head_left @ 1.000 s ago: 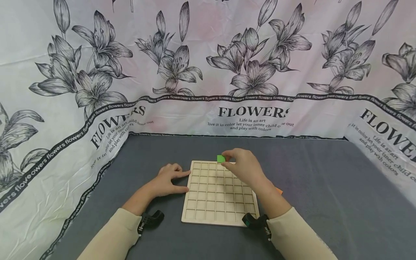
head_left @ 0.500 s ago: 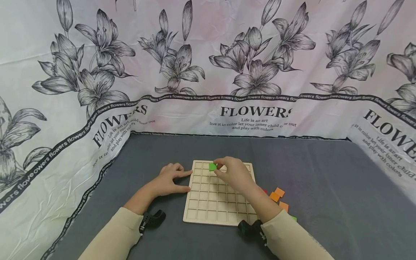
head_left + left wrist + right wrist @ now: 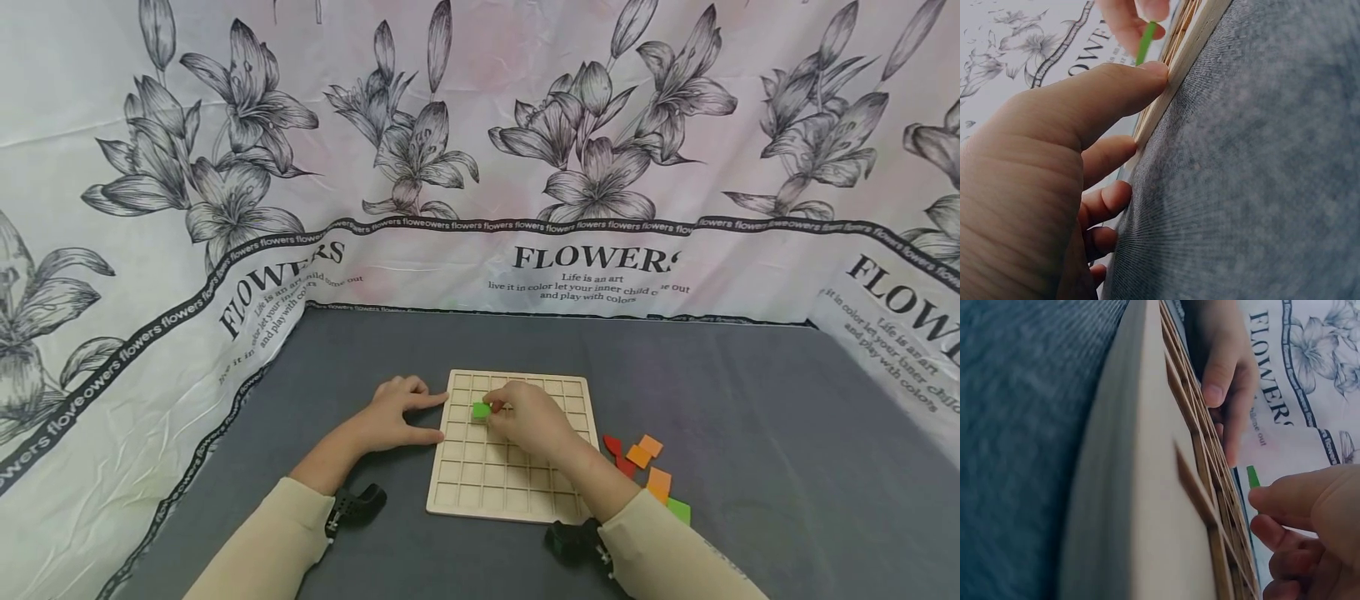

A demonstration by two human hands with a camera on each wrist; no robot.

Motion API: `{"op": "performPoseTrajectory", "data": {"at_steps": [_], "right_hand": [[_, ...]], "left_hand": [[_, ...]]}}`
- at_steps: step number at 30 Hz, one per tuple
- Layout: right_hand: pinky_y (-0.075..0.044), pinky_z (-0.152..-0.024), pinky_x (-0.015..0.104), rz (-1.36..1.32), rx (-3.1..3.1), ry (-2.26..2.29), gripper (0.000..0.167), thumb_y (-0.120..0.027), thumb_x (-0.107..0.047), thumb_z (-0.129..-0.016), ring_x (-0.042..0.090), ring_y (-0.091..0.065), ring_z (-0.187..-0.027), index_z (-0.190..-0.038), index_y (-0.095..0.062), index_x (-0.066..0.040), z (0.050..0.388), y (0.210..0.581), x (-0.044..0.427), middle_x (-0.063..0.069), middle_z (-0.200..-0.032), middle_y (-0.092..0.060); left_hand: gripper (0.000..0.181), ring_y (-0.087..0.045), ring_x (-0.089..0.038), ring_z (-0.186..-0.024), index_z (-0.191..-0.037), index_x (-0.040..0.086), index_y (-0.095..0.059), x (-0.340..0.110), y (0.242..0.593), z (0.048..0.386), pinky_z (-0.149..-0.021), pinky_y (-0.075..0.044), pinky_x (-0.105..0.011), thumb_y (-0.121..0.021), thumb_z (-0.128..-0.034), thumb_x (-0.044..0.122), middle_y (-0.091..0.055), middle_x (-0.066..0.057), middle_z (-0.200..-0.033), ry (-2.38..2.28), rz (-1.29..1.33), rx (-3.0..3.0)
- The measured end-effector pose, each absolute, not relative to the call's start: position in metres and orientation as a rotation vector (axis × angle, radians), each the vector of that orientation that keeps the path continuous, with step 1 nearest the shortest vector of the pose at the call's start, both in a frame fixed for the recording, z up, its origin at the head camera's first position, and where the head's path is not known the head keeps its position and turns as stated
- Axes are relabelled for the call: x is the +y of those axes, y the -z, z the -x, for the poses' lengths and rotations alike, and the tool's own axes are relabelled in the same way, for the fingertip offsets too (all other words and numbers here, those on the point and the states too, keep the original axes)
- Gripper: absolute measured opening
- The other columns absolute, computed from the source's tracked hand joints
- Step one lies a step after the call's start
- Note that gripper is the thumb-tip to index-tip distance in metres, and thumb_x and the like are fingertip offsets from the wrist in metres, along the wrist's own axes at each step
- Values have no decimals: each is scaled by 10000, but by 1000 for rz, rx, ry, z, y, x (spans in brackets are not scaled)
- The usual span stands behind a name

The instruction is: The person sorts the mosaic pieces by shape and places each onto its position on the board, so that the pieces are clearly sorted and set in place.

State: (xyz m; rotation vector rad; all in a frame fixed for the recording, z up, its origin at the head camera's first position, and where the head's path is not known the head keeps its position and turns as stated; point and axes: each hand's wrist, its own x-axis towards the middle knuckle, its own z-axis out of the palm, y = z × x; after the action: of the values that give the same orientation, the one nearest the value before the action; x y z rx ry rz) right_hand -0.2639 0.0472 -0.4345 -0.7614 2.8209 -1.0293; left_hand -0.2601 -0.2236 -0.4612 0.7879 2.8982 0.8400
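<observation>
A square wooden grid board [image 3: 491, 477] lies on the grey cloth in the head view. My right hand [image 3: 534, 423] pinches a small green tile [image 3: 481, 411] between thumb and fingers, over the upper left cells of the board. In the right wrist view the tile [image 3: 1252, 476] sticks out from the fingertips, apart from the grid. My left hand [image 3: 393, 417] touches the board's left edge with thumb and index finger spread, gripping nothing. The left wrist view shows its thumb [image 3: 1129, 87] against the wooden rim [image 3: 1188, 72]. The right hand hides some cells.
To the right of the board lie several loose pieces: red ones [image 3: 625, 466], orange tiles [image 3: 658, 483] and a green one [image 3: 678, 510] partly behind the right sleeve [image 3: 660, 542]. A flower-printed curtain [image 3: 600, 275] stands along the back and sides of the grey surface [image 3: 750, 433].
My right hand has carried the green tile from the board's far edge leftward and nearer, over the grid. More loose pieces show beside the right arm. The left hand keeps its place at the board.
</observation>
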Motion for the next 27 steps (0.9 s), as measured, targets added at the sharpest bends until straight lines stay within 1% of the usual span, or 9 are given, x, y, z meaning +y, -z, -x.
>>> {"op": "performPoseTrajectory", "data": {"at_steps": [2, 4, 13, 15, 22, 24, 27], "right_hand": [[-475, -709, 342, 783, 2826, 1021, 251, -762, -138, -933, 117, -557, -796, -1180, -784, -95, 264, 437, 48, -31, -977, -666], [-484, -720, 350, 803, 2833, 1020, 234, -783, -155, -925, 114, -558, -795, -1154, -793, -105, 265, 441, 48, -46, -950, -643], [-464, -651, 316, 804, 2862, 1035, 158, -803, -185, -916, 93, -528, -728, -1071, -832, -190, 268, 449, 48, -80, -890, -603], [-452, -638, 308, 782, 2859, 1027, 159, -799, -198, -921, 93, -519, -716, -1076, -834, -203, 268, 449, 48, -82, -888, -593], [-415, -613, 304, 807, 2841, 951, 210, -762, -201, -955, 122, -483, -694, -1158, -813, -200, 266, 445, 49, -53, -909, -558], [-415, -612, 299, 828, 2850, 943, 208, -760, -189, -955, 119, -481, -691, -1155, -815, -196, 266, 445, 50, -52, -903, -561], [-427, -613, 285, 857, 2882, 962, 170, -773, -164, -941, 97, -485, -688, -1099, -832, -184, 265, 446, 50, -60, -882, -575]], "left_hand": [[677, -321, -154, -895, -1446, 143, -620, -224, 461, 260, -871, -225, -446, -797, -883, 475, -433, 83, -1037, -835, -791, 2900], [677, -321, -153, -894, -1447, 144, -619, -224, 461, 260, -871, -226, -445, -796, -884, 475, -434, 82, -1038, -834, -790, 2901], [680, -334, -148, -893, -1448, 155, -619, -223, 462, 261, -877, -250, -444, -800, -879, 481, -454, 79, -1051, -826, -784, 2906], [681, -333, -146, -889, -1448, 156, -619, -223, 462, 261, -874, -250, -441, -798, -878, 484, -455, 78, -1048, -818, -787, 2908], [684, -331, -145, -889, -1454, 150, -611, -224, 461, 261, -873, -256, -435, -792, -885, 485, -463, 72, -1069, -815, -795, 2902], [683, -333, -142, -891, -1454, 151, -611, -224, 460, 261, -877, -260, -435, -791, -886, 483, -467, 71, -1076, -816, -797, 2902], [683, -338, -139, -891, -1454, 151, -612, -224, 461, 261, -879, -264, -437, -790, -886, 486, -472, 70, -1077, -812, -802, 2904]]}}
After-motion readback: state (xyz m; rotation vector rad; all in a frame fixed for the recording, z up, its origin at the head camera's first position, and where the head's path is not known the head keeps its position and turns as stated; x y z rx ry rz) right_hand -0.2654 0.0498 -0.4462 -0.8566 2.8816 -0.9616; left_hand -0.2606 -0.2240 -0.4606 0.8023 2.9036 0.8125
